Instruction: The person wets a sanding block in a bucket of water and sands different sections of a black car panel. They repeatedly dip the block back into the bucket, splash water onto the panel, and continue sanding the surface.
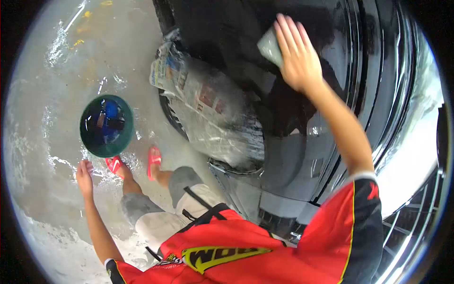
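My right hand [298, 54] lies with straight fingers over a grey-green rectangular pad [270, 48], pressing it to the glossy black car panel [222, 23]. One end of the pad sticks out to the left of the fingers; the rest is hidden under the hand. Below and to the left, a wheel is covered with newspaper and clear plastic sheeting [215, 111]. My left hand [84, 176] hangs low over the wet floor, fingers loosely extended with nothing in them. Just above it in view stands a round dark green bucket [83, 139] holding dark liquid.
The concrete floor [61, 99] is wet and shiny, with yellow marks at the top. My feet in red slides [154, 161] stand between the bucket and the car. Body ridges and trim [359, 57] run along the car's right side.
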